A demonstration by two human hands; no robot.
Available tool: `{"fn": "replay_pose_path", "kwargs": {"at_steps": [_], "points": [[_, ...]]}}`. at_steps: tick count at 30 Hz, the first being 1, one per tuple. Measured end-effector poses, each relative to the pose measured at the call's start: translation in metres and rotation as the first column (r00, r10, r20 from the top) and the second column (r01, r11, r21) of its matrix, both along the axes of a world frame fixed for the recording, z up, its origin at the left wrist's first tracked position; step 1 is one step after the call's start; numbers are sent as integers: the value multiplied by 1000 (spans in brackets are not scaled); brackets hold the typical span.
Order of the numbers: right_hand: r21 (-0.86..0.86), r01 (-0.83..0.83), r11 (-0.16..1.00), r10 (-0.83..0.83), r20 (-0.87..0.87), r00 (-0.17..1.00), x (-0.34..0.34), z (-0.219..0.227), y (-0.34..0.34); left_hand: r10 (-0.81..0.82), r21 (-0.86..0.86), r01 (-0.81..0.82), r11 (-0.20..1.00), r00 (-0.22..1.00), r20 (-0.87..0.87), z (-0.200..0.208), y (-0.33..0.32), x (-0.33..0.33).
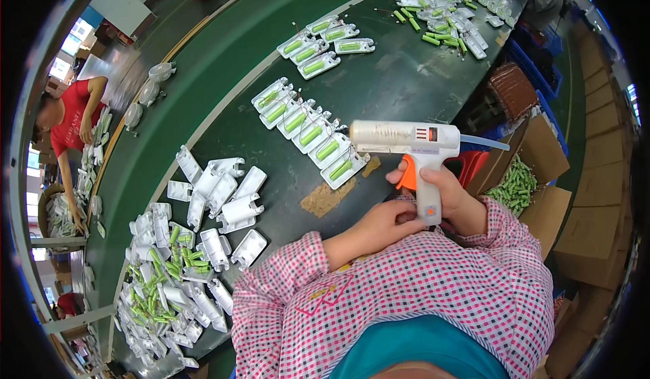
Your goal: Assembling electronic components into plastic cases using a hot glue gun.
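My right hand is wrapped round the handle of a white hot glue gun with an orange trigger, a finger at the trigger. The gun lies sideways, its nozzle end to the left, and a translucent glue stick sticks out of its back. Close to the foot of the handle is my left hand, its fingers curled in and the thumb against them; what they hold, if anything, is hidden. Left of the gun, a row of white plastic housings lies on the dark table, each with a green battery cell inside.
A heap of white housings and green cells covers the table's left end; another pile lies far right. An open carton of green cells stands at my right. Beyond the green conveyor belt, a person in red handles parts.
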State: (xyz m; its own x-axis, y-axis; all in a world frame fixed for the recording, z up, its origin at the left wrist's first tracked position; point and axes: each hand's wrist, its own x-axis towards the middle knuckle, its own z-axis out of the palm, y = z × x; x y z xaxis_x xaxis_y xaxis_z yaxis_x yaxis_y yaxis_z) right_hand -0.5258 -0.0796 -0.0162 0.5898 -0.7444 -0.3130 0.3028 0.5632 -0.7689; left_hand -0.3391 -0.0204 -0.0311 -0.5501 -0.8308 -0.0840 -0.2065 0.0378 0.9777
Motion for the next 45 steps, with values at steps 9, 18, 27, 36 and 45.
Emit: {"fn": "replay_pose_path", "kwargs": {"at_steps": [9, 18, 27, 36, 45], "points": [[-459, -591, 664, 533, -263, 804, -21, 22, -78, -51, 261, 125, 957, 960, -274, -7, -12, -18], [-776, -482, 406, -540, -629, 559, 2, -24, -183, -151, 315, 196, 929, 975, -160, -12, -24, -5], [-736, -638, 226, -664, -595, 452, 20, -30, -223, -155, 287, 199, 937, 974, -168, -17, -28, 0], [-602, -756, 255, -531, -741, 411, 29, -20, -237, -135, 283, 198, 938, 965, -226, -17, -30, 4], [-476, -841, 258, -401, -845, 355, 33, -19, -249, -151, 303, 236, 923, 948, -280, -27, -31, 3]]}}
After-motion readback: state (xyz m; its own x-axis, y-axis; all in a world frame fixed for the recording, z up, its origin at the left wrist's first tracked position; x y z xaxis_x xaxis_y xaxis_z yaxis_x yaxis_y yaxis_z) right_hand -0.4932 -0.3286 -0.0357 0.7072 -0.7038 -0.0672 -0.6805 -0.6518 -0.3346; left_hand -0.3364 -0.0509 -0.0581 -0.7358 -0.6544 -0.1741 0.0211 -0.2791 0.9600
